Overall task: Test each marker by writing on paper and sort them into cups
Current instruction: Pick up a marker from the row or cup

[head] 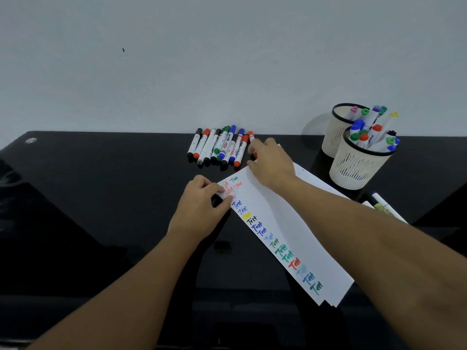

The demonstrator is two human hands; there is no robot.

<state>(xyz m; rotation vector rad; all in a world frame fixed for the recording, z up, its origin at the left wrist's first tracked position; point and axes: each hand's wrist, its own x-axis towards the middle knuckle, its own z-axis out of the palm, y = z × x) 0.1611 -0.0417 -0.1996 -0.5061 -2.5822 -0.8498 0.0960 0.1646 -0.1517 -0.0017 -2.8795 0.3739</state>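
Left hand (199,205) (fingers curled) on paper (278,223)

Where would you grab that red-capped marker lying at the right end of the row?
Pinch the red-capped marker round the middle of its barrel, coming from above and the right: it lies flat, its left side is crowded by the marker row, its right side free.

Two bare forearms; sleeveless to the frame edge; unadorned hands (199,205)
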